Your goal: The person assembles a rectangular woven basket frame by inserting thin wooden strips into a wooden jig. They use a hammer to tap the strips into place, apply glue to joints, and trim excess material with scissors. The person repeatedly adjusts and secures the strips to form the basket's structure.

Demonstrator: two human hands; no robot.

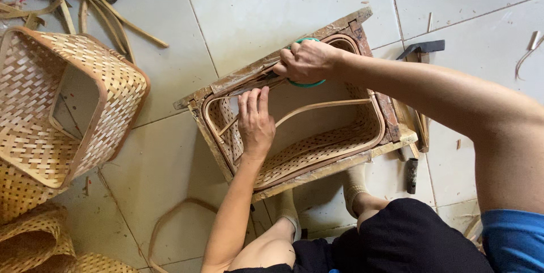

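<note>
A woven bamboo basket sits inside a worn wooden frame on the tiled floor. My left hand lies flat, fingers together, on the basket's inner wall and rim at its left end. My right hand is closed on a tool with green handles at the basket's far rim, where a thin bamboo strip runs along the edge. A curved bamboo strip arches across the basket's open inside.
Finished woven baskets are stacked at the left, with loose bamboo strips behind them. A hammer lies right of the frame, a small dark cylinder near my feet, and a bent bamboo hoop on the floor.
</note>
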